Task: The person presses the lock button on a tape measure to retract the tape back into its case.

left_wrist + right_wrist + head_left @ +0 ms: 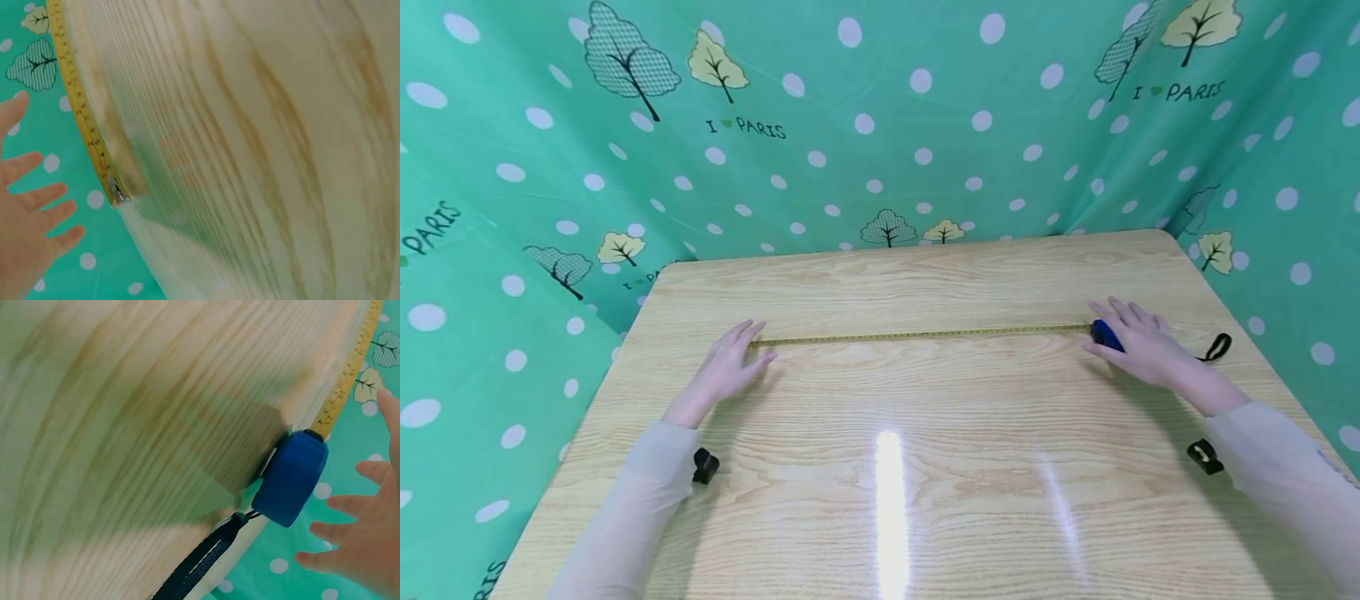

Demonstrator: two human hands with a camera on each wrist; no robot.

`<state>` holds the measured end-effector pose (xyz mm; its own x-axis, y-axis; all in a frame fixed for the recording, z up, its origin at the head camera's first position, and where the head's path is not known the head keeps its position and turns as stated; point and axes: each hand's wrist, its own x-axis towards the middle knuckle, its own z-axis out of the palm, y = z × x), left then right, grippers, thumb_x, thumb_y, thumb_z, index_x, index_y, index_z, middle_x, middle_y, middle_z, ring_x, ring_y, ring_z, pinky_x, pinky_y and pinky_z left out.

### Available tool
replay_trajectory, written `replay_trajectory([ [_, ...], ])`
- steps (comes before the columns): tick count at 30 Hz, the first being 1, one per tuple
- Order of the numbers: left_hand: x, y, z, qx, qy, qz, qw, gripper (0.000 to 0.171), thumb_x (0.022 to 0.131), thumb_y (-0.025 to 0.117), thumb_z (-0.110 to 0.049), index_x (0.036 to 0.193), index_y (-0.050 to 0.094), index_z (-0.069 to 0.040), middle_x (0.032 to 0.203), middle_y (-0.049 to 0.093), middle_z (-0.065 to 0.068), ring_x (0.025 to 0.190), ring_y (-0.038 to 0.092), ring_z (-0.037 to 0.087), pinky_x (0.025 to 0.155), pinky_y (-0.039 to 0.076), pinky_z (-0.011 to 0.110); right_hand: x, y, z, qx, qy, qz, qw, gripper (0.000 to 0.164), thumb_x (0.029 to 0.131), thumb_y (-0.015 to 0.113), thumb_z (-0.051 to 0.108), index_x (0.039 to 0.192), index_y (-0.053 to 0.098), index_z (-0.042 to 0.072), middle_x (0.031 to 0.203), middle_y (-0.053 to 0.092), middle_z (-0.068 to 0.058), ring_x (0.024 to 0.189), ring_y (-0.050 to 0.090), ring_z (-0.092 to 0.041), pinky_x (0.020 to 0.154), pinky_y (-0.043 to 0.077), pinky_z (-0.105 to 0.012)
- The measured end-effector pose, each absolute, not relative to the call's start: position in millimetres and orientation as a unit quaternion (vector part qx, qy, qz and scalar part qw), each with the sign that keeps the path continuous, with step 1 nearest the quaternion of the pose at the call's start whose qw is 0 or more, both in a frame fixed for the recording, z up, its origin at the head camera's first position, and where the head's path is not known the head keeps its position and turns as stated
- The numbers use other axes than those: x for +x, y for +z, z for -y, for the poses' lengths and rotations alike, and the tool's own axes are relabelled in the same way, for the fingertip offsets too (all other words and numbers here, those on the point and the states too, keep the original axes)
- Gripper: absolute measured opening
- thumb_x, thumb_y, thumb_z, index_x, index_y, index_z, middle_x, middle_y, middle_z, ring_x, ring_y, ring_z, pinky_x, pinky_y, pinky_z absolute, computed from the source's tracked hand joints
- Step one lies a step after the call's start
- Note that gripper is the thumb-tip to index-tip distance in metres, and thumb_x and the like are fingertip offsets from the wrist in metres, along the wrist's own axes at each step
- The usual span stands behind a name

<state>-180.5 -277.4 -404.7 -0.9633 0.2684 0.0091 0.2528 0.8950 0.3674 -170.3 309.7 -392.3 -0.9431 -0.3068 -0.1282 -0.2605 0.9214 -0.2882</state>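
Note:
A blue tape measure (pixel 292 478) with a black wrist strap (pixel 203 559) sits on the wooden table. Its yellow blade (pixel 925 334) is pulled out in a straight line across the tabletop to the left. The metal end hook (pixel 117 190) shows in the left wrist view. My left hand (pixel 725 367) is beside the hook end, its fingers spread and apart from the blade in the left wrist view. Over by the case, my right hand (pixel 1142 346) hovers with spread fingers. A gap shows between that hand and the case in the right wrist view.
The light wooden table (pixel 970 500) has rounded far corners. A green polka-dot cloth (pixel 820 100) with printed trees hangs behind it and at both sides. Black wrist pieces (pixel 705 466) show beside both sleeves. Bright light reflects off the front of the tabletop.

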Motion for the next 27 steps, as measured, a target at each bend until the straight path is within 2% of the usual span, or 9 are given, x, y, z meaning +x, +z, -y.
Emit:
replay_trajectory([
  [6,-183.1,-407.0,287.2,0.122,0.197,-0.972,0.026,0.062,0.091,0.048,-0.035,0.137,0.026,0.001,0.138,0.021,0.029,0.124,0.019,0.047,0.099,0.014,0.063,-171.6,-395.8,-317.4,-0.143,-0.128,-0.979,0.074,0.077,0.089,0.045,0.048,0.142,0.010,0.005,0.137,0.011,-0.035,0.120,0.011,-0.056,0.091,0.010,-0.069],
  [12,-186.4,-409.7,295.4,0.115,0.210,-0.971,0.020,0.056,0.091,0.049,-0.027,0.134,0.030,0.003,0.134,0.027,0.029,0.121,0.026,0.047,0.098,0.020,0.060,-171.5,-397.7,-322.7,-0.142,-0.131,-0.978,0.077,0.076,0.088,0.048,0.047,0.139,0.018,-0.001,0.136,0.013,-0.036,0.119,0.014,-0.057,0.090,0.014,-0.070],
  [18,-189.4,-413.0,300.3,0.116,0.212,-0.970,0.020,0.050,0.091,0.051,-0.020,0.131,0.034,0.005,0.129,0.034,0.029,0.117,0.033,0.045,0.097,0.025,0.057,-172.5,-400.2,-325.7,-0.135,-0.131,-0.979,0.084,0.077,0.087,0.049,0.048,0.137,0.020,-0.003,0.135,0.015,-0.037,0.118,0.015,-0.057,0.087,0.017,-0.072],
  [27,-192.2,-414.8,301.4,0.108,0.225,-0.967,0.041,0.046,0.091,0.049,-0.016,0.129,0.037,0.007,0.129,0.036,0.029,0.119,0.032,0.044,0.099,0.025,0.056,-176.2,-405.0,-328.2,-0.131,-0.142,-0.977,0.086,0.074,0.086,0.053,0.044,0.135,0.025,-0.005,0.132,0.019,-0.039,0.114,0.020,-0.059,0.087,0.023,-0.069],
])
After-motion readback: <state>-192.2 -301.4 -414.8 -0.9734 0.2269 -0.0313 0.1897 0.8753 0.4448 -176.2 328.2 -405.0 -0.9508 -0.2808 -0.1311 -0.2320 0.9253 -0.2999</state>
